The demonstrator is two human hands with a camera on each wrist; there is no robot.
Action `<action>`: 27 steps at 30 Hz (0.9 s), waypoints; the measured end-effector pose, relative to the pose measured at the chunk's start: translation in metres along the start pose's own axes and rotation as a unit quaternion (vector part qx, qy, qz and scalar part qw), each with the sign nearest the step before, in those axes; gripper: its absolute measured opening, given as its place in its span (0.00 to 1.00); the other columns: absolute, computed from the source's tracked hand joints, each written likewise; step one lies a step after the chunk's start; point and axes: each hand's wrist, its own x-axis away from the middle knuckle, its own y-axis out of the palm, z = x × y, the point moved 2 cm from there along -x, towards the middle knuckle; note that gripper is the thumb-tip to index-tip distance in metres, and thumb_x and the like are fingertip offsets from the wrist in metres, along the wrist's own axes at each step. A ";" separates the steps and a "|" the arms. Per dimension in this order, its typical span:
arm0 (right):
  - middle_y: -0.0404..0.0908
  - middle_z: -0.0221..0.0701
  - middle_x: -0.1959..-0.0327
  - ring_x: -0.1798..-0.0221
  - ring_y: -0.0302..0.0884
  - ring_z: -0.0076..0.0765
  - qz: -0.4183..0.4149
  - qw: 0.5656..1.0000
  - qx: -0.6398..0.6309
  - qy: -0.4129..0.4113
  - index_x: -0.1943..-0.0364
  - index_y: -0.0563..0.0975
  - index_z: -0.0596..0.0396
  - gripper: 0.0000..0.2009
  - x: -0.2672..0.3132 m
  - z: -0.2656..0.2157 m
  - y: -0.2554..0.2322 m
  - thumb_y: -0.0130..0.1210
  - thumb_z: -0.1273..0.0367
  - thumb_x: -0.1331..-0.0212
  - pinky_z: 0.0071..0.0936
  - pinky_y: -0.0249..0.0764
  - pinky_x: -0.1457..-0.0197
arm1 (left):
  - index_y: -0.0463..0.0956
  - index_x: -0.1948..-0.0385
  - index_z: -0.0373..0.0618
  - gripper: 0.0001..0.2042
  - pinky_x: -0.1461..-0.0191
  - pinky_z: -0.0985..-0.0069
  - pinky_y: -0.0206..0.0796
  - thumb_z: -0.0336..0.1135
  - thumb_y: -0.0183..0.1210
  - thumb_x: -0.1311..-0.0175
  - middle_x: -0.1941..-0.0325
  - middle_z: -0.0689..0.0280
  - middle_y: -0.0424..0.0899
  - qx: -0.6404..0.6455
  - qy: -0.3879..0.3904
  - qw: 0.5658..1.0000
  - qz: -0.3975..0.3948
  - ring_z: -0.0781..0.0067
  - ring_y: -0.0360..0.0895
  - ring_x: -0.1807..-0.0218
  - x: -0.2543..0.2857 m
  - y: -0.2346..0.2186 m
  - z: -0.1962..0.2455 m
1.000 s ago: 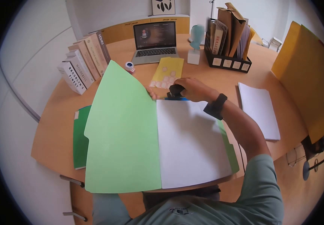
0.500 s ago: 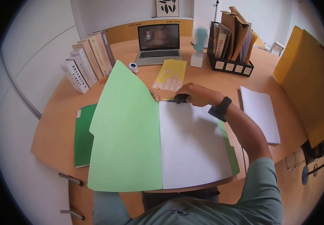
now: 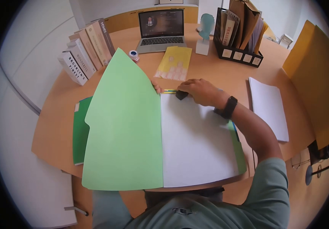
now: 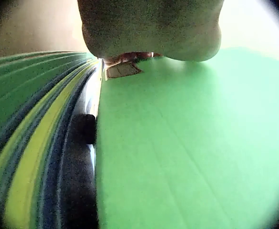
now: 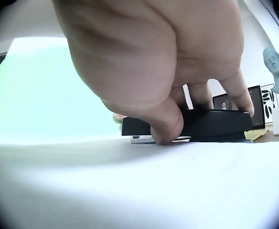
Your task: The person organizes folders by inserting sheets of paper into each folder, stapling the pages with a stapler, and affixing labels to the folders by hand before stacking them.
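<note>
Along the near edge of the desk (image 3: 54, 131), a green folder (image 3: 128, 133) is lying open, its cover spreading to the left, and a white sheet (image 3: 197, 149) is covering most of the right half, leaving a green strip showing down the outer side. Farther up, at the sheet's top edge, a black tool (image 3: 181, 95), perhaps a stapler or a punch, is sitting at the paper. The right hand (image 3: 205, 93) is holding it in a pinching grip, the thumb bracing the near side and the fingers reaching over the far side. Just left of it, the fingers of the left hand (image 3: 157, 86) are showing past the cover's edge, the rest hiding behind the green; whether that grip is pinching or merely resting, I cannot tell. The step in hand is seemingly fastening or punching the top edge, and the next move is probably calling for firm, square pressure from the right hand while the left is steadying the folder. Beyond, a yellow sheet (image 3: 175, 61) is lying before an open laptop (image 3: 161, 29).
</note>
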 end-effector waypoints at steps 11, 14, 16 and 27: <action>0.83 0.33 0.50 0.46 0.79 0.47 -0.019 0.999 0.029 0.023 0.44 0.78 0.48 0.21 0.003 0.000 -0.010 0.56 0.77 0.44 0.41 0.74 0.46 | 0.73 0.52 0.36 0.16 0.53 0.75 0.66 0.40 0.47 0.26 0.56 0.66 0.79 0.005 -0.005 1.000 -0.001 0.77 0.72 0.54 0.000 0.000 0.001; 0.82 0.33 0.49 0.44 0.78 0.46 -0.018 0.998 0.055 0.038 0.44 0.77 0.47 0.21 0.003 0.003 -0.017 0.56 0.77 0.44 0.43 0.73 0.44 | 0.74 0.52 0.36 0.16 0.53 0.75 0.66 0.40 0.47 0.26 0.56 0.66 0.79 0.005 -0.004 1.000 0.000 0.77 0.72 0.55 0.001 -0.002 -0.001; 0.81 0.32 0.48 0.42 0.77 0.46 0.010 0.997 0.068 0.040 0.44 0.77 0.47 0.22 0.002 0.009 -0.022 0.56 0.77 0.44 0.44 0.73 0.43 | 0.74 0.52 0.36 0.16 0.53 0.75 0.66 0.40 0.47 0.26 0.56 0.66 0.79 0.006 -0.004 1.000 0.001 0.77 0.72 0.55 0.001 -0.004 -0.002; 0.81 0.39 0.47 0.40 0.75 0.50 0.023 0.968 0.109 0.226 0.46 0.78 0.49 0.20 0.031 0.116 -0.048 0.54 0.78 0.45 0.44 0.72 0.40 | 0.74 0.53 0.36 0.16 0.54 0.76 0.66 0.41 0.47 0.26 0.57 0.67 0.79 0.008 -0.005 1.000 -0.019 0.78 0.72 0.56 0.005 0.004 0.000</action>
